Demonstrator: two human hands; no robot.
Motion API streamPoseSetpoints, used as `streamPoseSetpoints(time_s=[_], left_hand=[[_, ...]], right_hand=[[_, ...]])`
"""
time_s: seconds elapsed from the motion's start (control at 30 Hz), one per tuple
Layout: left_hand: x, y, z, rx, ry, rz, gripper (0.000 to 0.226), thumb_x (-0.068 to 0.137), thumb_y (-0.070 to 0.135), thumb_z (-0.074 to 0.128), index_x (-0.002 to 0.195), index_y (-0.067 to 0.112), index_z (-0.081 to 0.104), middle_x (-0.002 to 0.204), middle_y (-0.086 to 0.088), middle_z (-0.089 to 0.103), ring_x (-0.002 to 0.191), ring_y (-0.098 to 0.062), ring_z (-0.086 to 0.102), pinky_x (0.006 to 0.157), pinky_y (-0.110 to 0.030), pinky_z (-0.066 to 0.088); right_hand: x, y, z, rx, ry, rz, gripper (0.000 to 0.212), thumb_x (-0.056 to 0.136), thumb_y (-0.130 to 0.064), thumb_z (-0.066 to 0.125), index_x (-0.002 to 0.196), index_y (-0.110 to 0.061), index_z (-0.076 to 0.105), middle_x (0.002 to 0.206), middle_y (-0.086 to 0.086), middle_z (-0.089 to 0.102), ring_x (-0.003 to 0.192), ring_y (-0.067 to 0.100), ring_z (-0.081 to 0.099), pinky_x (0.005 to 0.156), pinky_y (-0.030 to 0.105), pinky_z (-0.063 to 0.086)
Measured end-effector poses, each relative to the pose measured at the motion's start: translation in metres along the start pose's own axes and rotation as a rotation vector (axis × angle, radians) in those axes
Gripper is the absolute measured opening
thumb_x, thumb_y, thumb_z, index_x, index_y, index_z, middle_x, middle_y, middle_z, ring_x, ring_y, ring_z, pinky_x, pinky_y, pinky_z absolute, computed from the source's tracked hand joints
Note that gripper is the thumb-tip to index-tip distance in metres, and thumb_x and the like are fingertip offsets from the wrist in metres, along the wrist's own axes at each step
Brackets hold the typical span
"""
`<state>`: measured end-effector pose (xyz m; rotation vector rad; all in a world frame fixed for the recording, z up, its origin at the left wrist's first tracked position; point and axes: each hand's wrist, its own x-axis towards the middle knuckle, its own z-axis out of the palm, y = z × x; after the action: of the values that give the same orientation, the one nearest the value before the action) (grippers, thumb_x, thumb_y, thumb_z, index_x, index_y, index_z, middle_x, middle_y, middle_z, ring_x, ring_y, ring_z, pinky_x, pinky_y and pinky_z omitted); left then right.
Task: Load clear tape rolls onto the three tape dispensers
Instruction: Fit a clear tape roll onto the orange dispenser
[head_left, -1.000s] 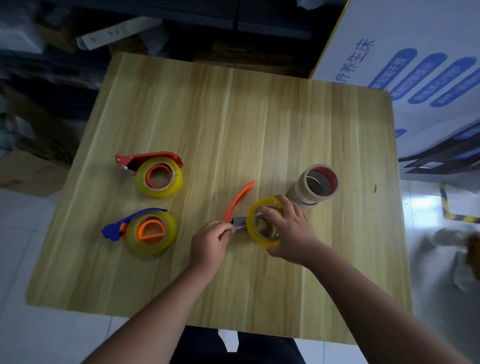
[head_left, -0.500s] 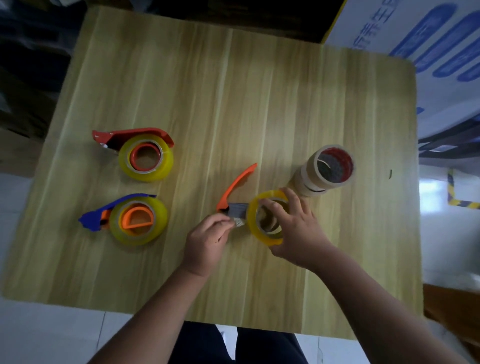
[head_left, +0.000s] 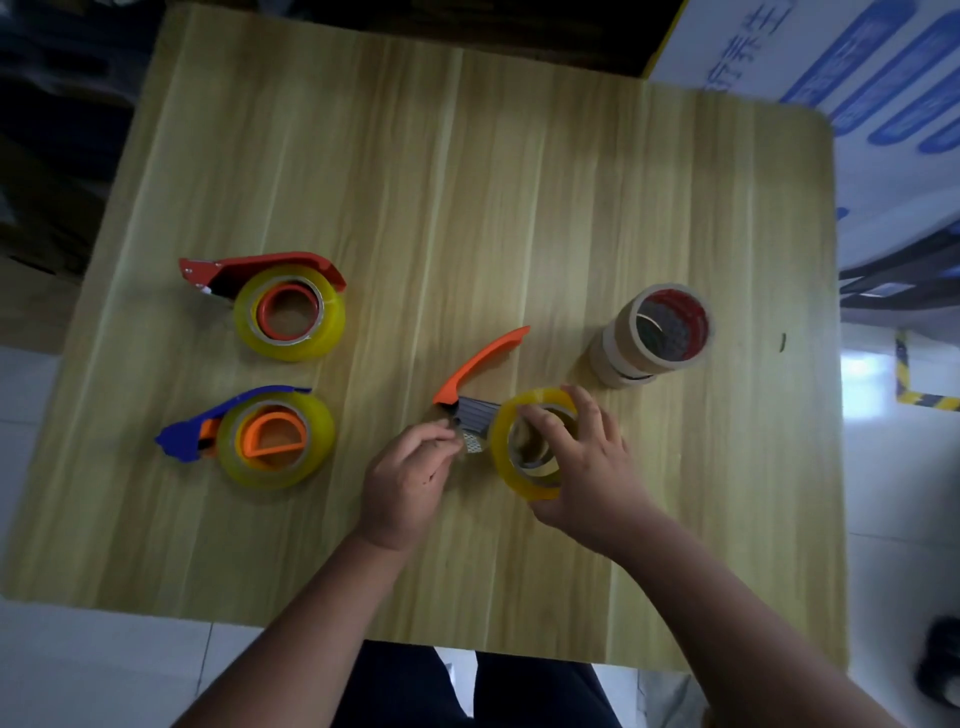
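Three tape dispensers lie on the wooden table (head_left: 467, 182). The red dispenser (head_left: 270, 267) at the left carries a yellowish clear tape roll (head_left: 327, 332). Below it the blue dispenser (head_left: 182, 441) also carries a clear roll (head_left: 317, 447). The third, orange-handled dispenser (head_left: 483, 358) lies in the middle with a grey body. My right hand (head_left: 592, 467) grips a clear tape roll (head_left: 506, 462) sitting at that dispenser, fingers inside its core. My left hand (head_left: 410, 483) pinches the dispenser's front end by the tape's loose end.
A stack of spare tape rolls (head_left: 623, 353) with paper cores stands just behind my right hand. A white box with blue print (head_left: 857, 104) rises at the table's far right corner. Dark clutter lies beyond the far and left edges.
The camera has tilted down a little, shifting the table up in view. Both hands stay at the orange-handled dispenser with the roll; their grips look the same.
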<state>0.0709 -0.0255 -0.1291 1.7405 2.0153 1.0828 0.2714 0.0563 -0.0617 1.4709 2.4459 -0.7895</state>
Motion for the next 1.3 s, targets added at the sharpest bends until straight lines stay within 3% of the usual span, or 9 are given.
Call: streamPoseSetpoints(time_s=[0.13, 0.23, 0.3, 0.43, 0.6, 0.73, 0.87, 1.03, 1.3], left_hand=[[0.002, -0.003, -0.005, -0.033, -0.04, -0.008, 0.006, 0.083, 0.011, 0.066, 0.082, 0.011, 0.073, 0.108, -0.011, 0.069, 0.109, -0.025, 0.066, 0.081, -0.042, 0.058], [0.016, -0.011, -0.012, -0.134, -0.208, -0.103, 0.005, 0.083, 0.014, 0.069, 0.079, 0.015, 0.066, 0.147, -0.008, 0.042, 0.132, -0.031, 0.048, 0.101, -0.041, 0.047], [0.029, -0.016, -0.016, -0.199, -0.362, -0.139, 0.011, 0.081, 0.01, 0.072, 0.077, 0.014, 0.062, 0.155, 0.0, 0.029, 0.143, -0.02, 0.032, 0.111, -0.035, 0.036], [0.047, -0.015, -0.02, -0.195, -0.491, -0.166, 0.013, 0.083, 0.009, 0.072, 0.076, 0.016, 0.063, 0.148, 0.012, 0.036, 0.136, -0.004, 0.038, 0.106, -0.028, 0.039], [0.047, -0.015, -0.021, -0.186, -0.473, -0.188, 0.013, 0.082, 0.008, 0.072, 0.075, 0.016, 0.064, 0.149, 0.004, 0.041, 0.132, 0.0, 0.039, 0.097, -0.002, 0.029], [0.041, -0.02, -0.02, -0.134, -0.436, -0.153, 0.01, 0.082, 0.004, 0.072, 0.077, 0.011, 0.067, 0.145, -0.005, 0.049, 0.127, -0.011, 0.05, 0.1, -0.02, 0.041], [0.036, -0.026, -0.013, -0.016, -0.239, 0.078, 0.008, 0.085, 0.016, 0.068, 0.08, 0.012, 0.073, 0.118, -0.009, 0.068, 0.095, -0.021, 0.07, 0.077, -0.031, 0.058], [0.04, -0.028, -0.008, 0.104, -0.11, 0.304, 0.015, 0.091, 0.018, 0.066, 0.079, 0.014, 0.074, 0.106, -0.009, 0.072, 0.078, -0.02, 0.07, 0.068, -0.032, 0.058], [0.025, -0.036, -0.004, 0.07, -0.114, 0.176, 0.009, 0.085, 0.014, 0.069, 0.08, 0.008, 0.07, 0.1, -0.01, 0.069, 0.086, -0.022, 0.068, 0.075, -0.032, 0.056]], right_hand=[[-0.002, -0.001, 0.005, 0.039, 0.015, 0.008, 0.1, 0.063, -0.041, 0.079, 0.144, -0.044, 0.022, 0.156, 0.009, 0.01, 0.138, 0.036, 0.019, 0.106, 0.051, 0.037], [0.0, -0.002, 0.007, 0.065, 0.023, 0.006, 0.101, 0.063, -0.04, 0.08, 0.145, -0.045, 0.022, 0.157, 0.008, 0.009, 0.138, 0.036, 0.019, 0.105, 0.05, 0.037], [0.002, -0.002, 0.009, 0.069, 0.026, 0.01, 0.101, 0.061, -0.039, 0.081, 0.144, -0.044, 0.024, 0.157, 0.007, 0.01, 0.138, 0.036, 0.02, 0.104, 0.05, 0.04], [0.003, 0.001, 0.014, 0.158, 0.017, 0.033, 0.103, 0.06, -0.037, 0.083, 0.145, -0.045, 0.024, 0.157, 0.006, 0.009, 0.137, 0.038, 0.023, 0.103, 0.05, 0.04], [0.006, -0.001, 0.021, 0.245, 0.009, 0.068, 0.104, 0.063, -0.034, 0.084, 0.144, -0.047, 0.021, 0.156, 0.001, 0.002, 0.139, 0.036, 0.018, 0.105, 0.047, 0.039], [0.008, -0.004, 0.026, 0.232, 0.04, 0.064, 0.102, 0.062, -0.032, 0.084, 0.144, -0.045, 0.025, 0.155, 0.004, 0.006, 0.136, 0.038, 0.02, 0.103, 0.05, 0.039], [0.008, -0.005, 0.03, 0.242, 0.04, 0.052, 0.103, 0.06, -0.032, 0.085, 0.144, -0.045, 0.026, 0.155, 0.004, 0.007, 0.135, 0.037, 0.023, 0.1, 0.047, 0.042], [0.008, -0.006, 0.033, 0.261, 0.062, 0.071, 0.103, 0.062, -0.032, 0.085, 0.144, -0.045, 0.024, 0.155, 0.004, 0.006, 0.137, 0.037, 0.021, 0.101, 0.047, 0.041], [0.01, -0.007, 0.035, 0.234, 0.05, 0.081, 0.103, 0.064, -0.031, 0.085, 0.146, -0.043, 0.025, 0.156, 0.005, 0.005, 0.138, 0.037, 0.018, 0.102, 0.046, 0.04]])
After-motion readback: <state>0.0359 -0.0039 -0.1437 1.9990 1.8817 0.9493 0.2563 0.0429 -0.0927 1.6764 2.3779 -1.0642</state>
